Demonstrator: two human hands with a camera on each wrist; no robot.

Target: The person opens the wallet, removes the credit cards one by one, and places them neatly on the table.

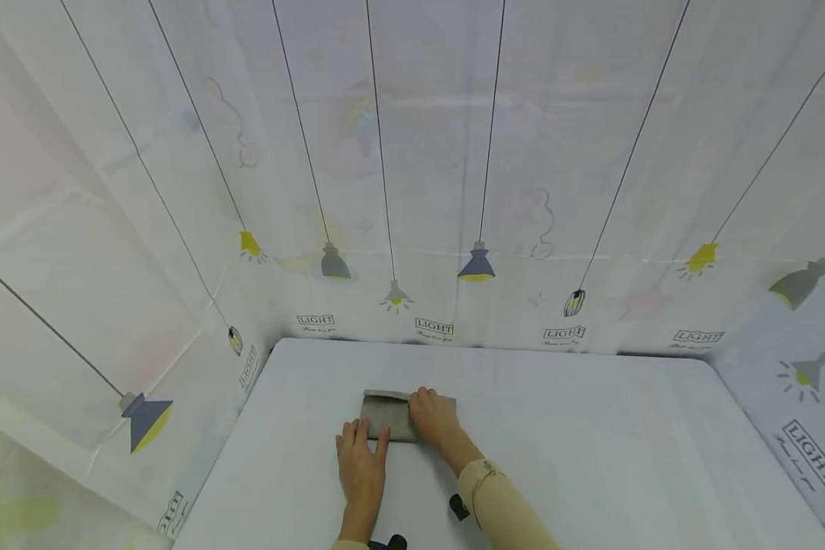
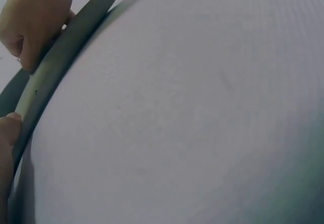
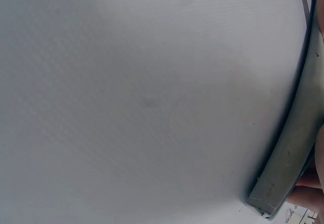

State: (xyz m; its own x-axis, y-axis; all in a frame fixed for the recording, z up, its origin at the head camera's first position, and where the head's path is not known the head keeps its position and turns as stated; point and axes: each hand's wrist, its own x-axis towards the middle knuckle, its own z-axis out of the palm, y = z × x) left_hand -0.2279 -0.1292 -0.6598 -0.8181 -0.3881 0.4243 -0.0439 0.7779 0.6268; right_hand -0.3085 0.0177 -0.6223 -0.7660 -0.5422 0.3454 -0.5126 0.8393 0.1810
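A flat grey-green rectangular piece, like a folded pouch (image 1: pixel 388 418), lies on the white table in the head view, its far edge lifted into a narrow flap at the left. My right hand (image 1: pixel 431 416) is over its right part, fingers curled at the flap. My left hand (image 1: pixel 362 467) rests at the near left corner, fingers fairly straight and thumb along the near edge. The left wrist view has the near edge of the pouch (image 2: pixel 58 64) as a thick rounded band. Fingers (image 3: pixel 305 196) show past its end in the right wrist view; most of that hand is hidden.
The white table (image 1: pixel 591 443) extends widely to both sides. Behind it hangs a pale wall sheet (image 1: pixel 426 176) with printed lamps and LIGHT labels, continuing along the left and right sides. A black wrist-worn part (image 1: pixel 458 506) shows beside the right sleeve (image 1: pixel 498 496).
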